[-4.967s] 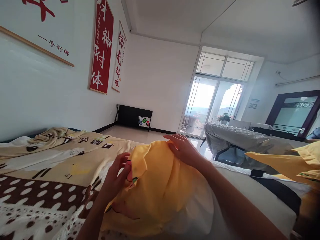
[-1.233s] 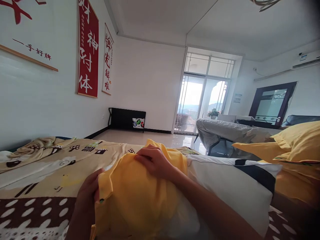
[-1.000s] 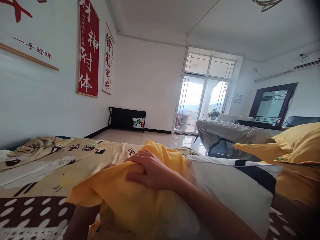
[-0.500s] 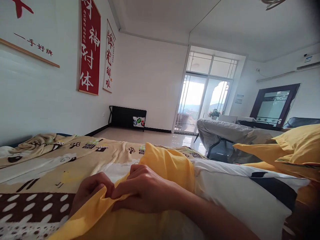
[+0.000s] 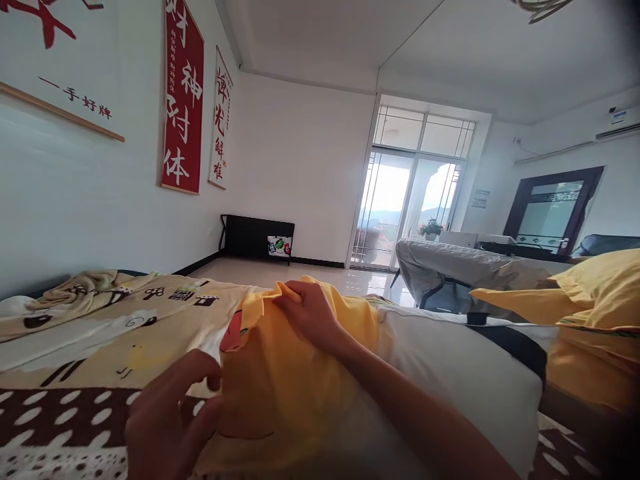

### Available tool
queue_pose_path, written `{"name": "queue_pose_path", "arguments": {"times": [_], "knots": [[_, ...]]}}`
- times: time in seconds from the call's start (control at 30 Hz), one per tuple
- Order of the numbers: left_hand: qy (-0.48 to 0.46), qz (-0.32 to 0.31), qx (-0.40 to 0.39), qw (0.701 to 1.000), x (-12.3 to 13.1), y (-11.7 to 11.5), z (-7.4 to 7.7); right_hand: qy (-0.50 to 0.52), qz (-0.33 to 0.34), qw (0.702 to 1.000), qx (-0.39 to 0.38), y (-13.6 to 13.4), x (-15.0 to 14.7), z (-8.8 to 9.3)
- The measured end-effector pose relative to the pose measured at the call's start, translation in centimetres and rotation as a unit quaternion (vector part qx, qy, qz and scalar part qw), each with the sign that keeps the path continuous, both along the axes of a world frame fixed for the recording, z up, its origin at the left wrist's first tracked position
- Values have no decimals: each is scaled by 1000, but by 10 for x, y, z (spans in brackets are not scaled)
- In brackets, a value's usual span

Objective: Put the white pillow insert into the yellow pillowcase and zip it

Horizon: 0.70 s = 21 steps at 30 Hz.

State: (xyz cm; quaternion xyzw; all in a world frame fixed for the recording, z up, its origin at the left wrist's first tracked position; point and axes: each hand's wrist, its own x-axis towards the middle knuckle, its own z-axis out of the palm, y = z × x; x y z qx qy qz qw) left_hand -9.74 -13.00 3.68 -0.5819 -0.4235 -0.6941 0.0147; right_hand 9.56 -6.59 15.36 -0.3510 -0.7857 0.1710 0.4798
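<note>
A yellow pillowcase point(image 5: 280, 387) is drawn over the near end of a white pillow point(image 5: 450, 380) with a black band, which lies across the bed in front of me. My right hand point(image 5: 310, 313) is closed, pinching the pillowcase's upper edge at the far side. My left hand point(image 5: 170, 420) sits low at the near left, its fingers curled against the pillowcase's open edge. A pink printed patch shows just inside that edge.
A patterned cream and brown blanket point(image 5: 100, 333) covers the bed at left. Two yellow pillows point(image 5: 590, 313) are stacked at right. Beyond stand a grey covered table point(image 5: 460, 267), glass balcony doors point(image 5: 405, 207) and a black folded table point(image 5: 257, 237) against the wall.
My right hand has moved up and away, lifting the pillowcase's edge higher. My left hand has dropped lower and let the fabric edge spread; both hands were together half a second ago.
</note>
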Motion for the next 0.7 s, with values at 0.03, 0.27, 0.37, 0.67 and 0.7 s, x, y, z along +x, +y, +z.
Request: {"name": "queue_pose_path", "arguments": {"times": [0.03, 0.27, 0.37, 0.67, 0.7], "knots": [[26, 18, -16, 999, 7, 9, 2, 2, -3, 1000, 12, 2, 0, 1], [48, 54, -58, 996, 41, 40, 18, -64, 41, 989, 123, -16, 0, 6], [25, 50, -43, 998, 41, 39, 13, -66, 60, 987, 130, -21, -2, 5], [125, 101, 54, 986, 52, 42, 5, -39, 47, 991, 116, -12, -4, -2], [120, 108, 73, 984, 54, 39, 7, -44, 42, 991, 123, -10, -4, -2]]}}
